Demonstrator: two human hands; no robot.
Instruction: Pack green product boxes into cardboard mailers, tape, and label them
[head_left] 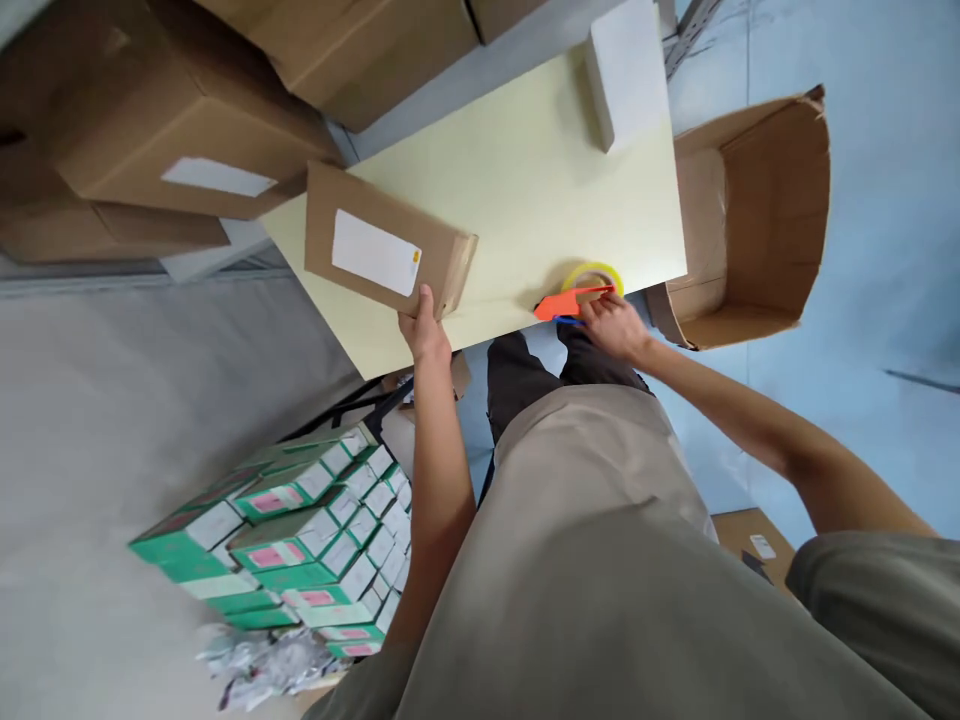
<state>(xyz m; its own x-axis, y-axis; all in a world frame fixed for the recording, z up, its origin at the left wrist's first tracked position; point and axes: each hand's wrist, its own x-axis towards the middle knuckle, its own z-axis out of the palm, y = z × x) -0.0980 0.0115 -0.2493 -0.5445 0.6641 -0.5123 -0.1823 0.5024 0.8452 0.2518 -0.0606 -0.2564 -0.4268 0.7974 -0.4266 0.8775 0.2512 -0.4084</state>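
A small cardboard box (322,215) with a white label (371,250) is tilted above the left part of the pale yellow table (510,180). My left hand (426,332) grips its near edge, thumb on the upper face. Clear tape covers the box's right end. At the table's front edge, my right hand (616,325) is closed on an orange tape dispenser (559,304). A yellow-rimmed tape roll (616,274) shows just beyond the fingers. Part of the dispenser is hidden by the hand.
A white box (626,75) stands at the table's far right corner. An open cardboard carton (776,220) is right of the table. Large cardboard boxes (150,110) are at the upper left. Green and white boxes (300,545) are stacked lower left, beside crumpled plastic (270,660).
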